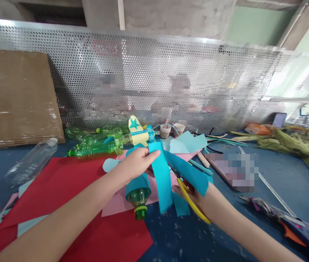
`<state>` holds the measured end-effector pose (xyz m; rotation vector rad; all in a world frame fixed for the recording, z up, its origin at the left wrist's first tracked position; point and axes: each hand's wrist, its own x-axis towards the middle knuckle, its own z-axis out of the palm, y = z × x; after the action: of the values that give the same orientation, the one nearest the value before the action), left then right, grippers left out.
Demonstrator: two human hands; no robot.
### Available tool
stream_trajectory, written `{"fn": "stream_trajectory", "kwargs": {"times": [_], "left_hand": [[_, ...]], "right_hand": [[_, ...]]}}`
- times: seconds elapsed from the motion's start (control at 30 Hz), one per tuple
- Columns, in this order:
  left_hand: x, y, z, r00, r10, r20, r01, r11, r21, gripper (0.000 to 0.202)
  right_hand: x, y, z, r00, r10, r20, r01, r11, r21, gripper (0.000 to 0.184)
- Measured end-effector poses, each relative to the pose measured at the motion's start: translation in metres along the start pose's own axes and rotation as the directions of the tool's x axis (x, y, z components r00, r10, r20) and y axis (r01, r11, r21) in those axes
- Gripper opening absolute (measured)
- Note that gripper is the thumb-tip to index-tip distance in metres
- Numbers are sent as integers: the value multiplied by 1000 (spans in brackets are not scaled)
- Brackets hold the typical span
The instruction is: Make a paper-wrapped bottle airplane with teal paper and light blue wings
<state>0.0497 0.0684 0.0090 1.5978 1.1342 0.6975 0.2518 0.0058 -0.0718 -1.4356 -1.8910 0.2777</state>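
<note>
My left hand (136,163) is closed on a green plastic bottle (139,199) wrapped in turquoise paper (162,178), neck pointing toward me. A long turquoise strip hangs down from under my thumb. My right hand (195,193) grips yellow-handled scissors (190,201) with the blades at the turquoise paper, and a loose flap of that paper (190,174) lies over the hand. Both hands hover just above the blue table (187,236).
Red paper (69,193) and pink paper (116,203) lie under my hands. Green bottles (97,145), a clear bottle (31,160), a yellow paper plane model (139,134), paper cups (171,130), a cardboard sheet (15,98), corn husks (296,143) and a glue gun (293,225) surround them.
</note>
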Motion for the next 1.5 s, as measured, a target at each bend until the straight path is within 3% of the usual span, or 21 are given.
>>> {"fn": "stream_trajectory", "kwargs": {"times": [0.1,0.17,0.33,0.43,0.53,0.6,0.7,0.77,0.87,0.97,1.07,1.13,1.2,1.3,1.4,1.5], "left_hand": [[6,-3,-9,1000,12,-19,-12,1000,18,35],[8,-4,-12,1000,-5,14,5,1000,-13,33],[10,-3,-12,998,-28,64,33,996,-82,29],[11,-4,-12,997,-28,74,32,997,-63,32],[11,-6,-11,999,-5,32,4,1000,10,35],[9,-6,-10,1000,29,-3,-28,996,89,37],[2,-3,-4,997,74,13,-75,980,185,41],[-4,-1,2,991,96,96,-113,973,201,44],[-11,3,10,975,128,183,-174,950,258,49],[-12,7,8,966,126,227,-204,910,361,51],[-11,14,-12,931,78,357,-238,871,430,48],[-12,19,-36,882,65,467,-333,788,519,39],[-16,24,-60,839,-24,544,-408,635,656,63],[-21,26,-77,848,-187,497,-376,450,810,83],[-20,21,-64,875,-220,431,-348,334,876,97],[-16,10,-41,866,-234,443,-397,218,892,99]], "right_hand": [[2,12,0,991,88,101,-60,967,-248,34],[3,16,-2,985,113,129,-65,943,-326,31],[6,16,-9,988,39,151,8,953,-303,30],[10,15,-15,996,19,83,4,965,-263,26],[13,9,-20,997,48,-53,-53,995,-84,31],[12,1,-21,991,102,-86,-82,974,210,30],[8,-13,-21,987,145,71,-158,785,600,36],[5,-20,-18,965,153,214,-259,693,673,43],[3,-24,-14,927,180,330,-366,624,690,40],[3,-23,-13,908,200,369,-414,580,702,37],[3,-20,-13,893,269,362,-451,550,703,35],[3,-18,-13,871,346,348,-486,510,710,36],[3,-15,-12,845,413,340,-514,449,731,38],[4,-10,-9,831,448,330,-512,383,769,42],[5,-7,-6,834,443,328,-499,353,791,47],[5,-8,-6,848,405,342,-475,294,829,44]]}}
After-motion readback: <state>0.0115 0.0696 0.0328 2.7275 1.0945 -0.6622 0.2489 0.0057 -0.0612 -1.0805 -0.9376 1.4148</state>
